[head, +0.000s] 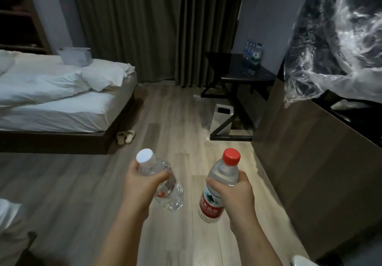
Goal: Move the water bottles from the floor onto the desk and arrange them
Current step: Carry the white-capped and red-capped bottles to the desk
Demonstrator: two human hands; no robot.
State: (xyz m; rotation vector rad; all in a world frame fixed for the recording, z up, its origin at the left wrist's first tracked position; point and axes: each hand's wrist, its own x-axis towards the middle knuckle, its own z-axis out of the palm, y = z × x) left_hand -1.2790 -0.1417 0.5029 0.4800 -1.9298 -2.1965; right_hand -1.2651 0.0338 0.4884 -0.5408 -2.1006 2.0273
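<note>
My left hand (142, 185) is closed around a clear water bottle with a white cap (165, 191), held tilted above the wooden floor. In my right hand (235, 193) is a second water bottle with a red cap and red label (215, 199), nearly upright. Both are in the lower middle of the view. Far ahead on the right stands a dark desk (233, 67), and several bottles with blue labels (253, 53) stand grouped at its back right corner by the wall.
A bed with white sheets (62, 100) fills the left side, a pair of slippers (126, 137) at its corner. A white bin (221, 119) stands under the desk frame. A brown cabinet (310, 162) with crumpled clear plastic (334, 44) lines the right. Curtains hang behind.
</note>
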